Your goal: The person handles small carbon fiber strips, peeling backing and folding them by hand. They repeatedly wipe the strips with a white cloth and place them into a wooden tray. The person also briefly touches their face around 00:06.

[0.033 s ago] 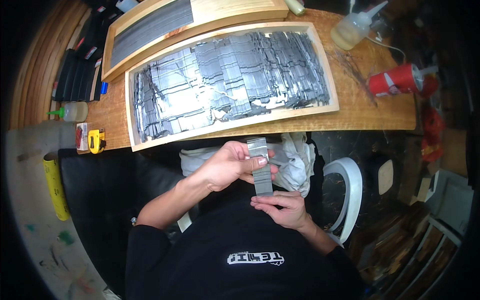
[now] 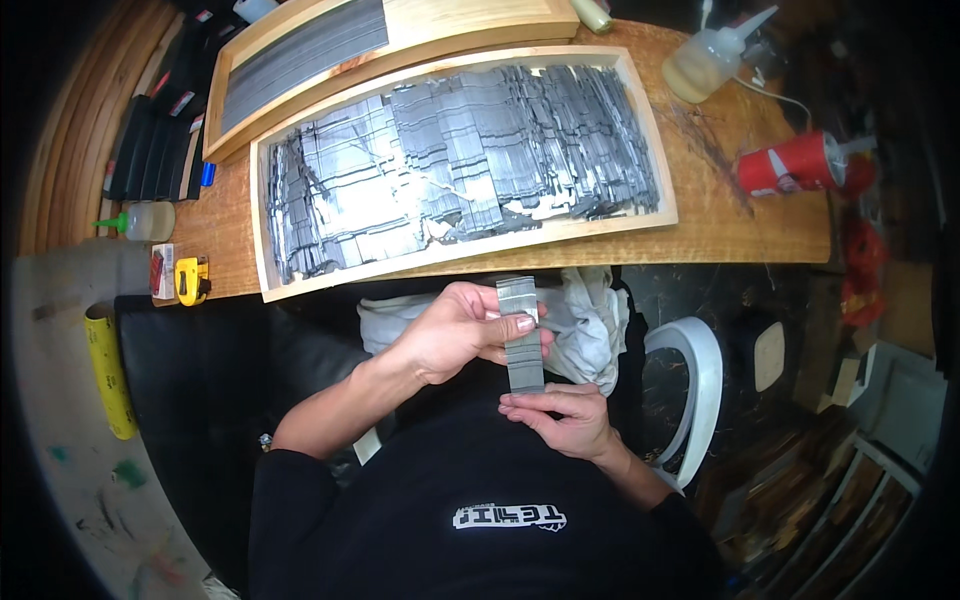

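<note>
My left hand (image 2: 467,327) pinches a narrow stack of thin grey strips (image 2: 524,352), thumb on its face and fingers behind it. The stack is held upright over my lap, just off the table's front edge. At its lower end my right hand (image 2: 566,414) grips with thumb and fingers pressed together. Beyond my hands a shallow wooden tray (image 2: 470,246) lies on the table, filled with many similar thin dark-grey strips (image 2: 440,150) in overlapping rows. Some of them shine in the light.
Behind it, a second wooden tray (image 2: 480,25) holds longer grey strips. The wooden table (image 2: 735,225) also bears a squeeze bottle (image 2: 700,65), a red can (image 2: 788,165), a yellow tape measure (image 2: 192,281) and a green-tipped bottle (image 2: 148,222). A white chair arm (image 2: 705,375) stands right; cloth hangs beneath the table.
</note>
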`<state>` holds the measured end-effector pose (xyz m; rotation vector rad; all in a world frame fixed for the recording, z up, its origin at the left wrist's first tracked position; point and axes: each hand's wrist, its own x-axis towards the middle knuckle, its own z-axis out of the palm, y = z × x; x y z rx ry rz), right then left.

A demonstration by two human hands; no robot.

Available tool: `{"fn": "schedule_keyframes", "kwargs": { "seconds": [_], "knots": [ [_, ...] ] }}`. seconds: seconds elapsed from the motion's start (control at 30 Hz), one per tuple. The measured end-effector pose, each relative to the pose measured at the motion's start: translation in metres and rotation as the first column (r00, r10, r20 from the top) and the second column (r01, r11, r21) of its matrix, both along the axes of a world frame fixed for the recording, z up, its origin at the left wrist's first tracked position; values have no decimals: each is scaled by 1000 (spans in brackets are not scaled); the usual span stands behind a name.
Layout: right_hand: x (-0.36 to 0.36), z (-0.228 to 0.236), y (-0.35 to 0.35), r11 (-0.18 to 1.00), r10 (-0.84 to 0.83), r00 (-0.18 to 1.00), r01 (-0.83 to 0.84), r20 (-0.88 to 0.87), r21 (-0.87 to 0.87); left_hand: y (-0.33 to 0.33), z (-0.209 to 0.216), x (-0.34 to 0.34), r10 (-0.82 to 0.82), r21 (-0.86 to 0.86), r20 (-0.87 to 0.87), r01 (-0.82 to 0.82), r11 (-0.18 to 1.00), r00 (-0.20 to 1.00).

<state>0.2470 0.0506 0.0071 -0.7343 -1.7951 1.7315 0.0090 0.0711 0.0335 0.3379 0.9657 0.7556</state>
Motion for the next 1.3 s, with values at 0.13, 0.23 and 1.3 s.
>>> {"fn": "schedule_keyframes", "kwargs": {
  "seconds": [0.13, 0.23, 1.3],
  "knots": [
    [-2, 1, 7, 996, -6, 999, 9, -35, 86, 0, 18, 9, 115, 66, -82, -110, 992, 990],
    [2, 3, 28, 947, 7, 999, 10, -51, 322, 2, 46, 9, 126, 308, -92, -92, 947, 988],
    [-40, 80, 98, 989, -143, 989, 142, -33, -38, 1, 54, 17, 138, 471, -169, -43, 881, 976]
  ]
}}
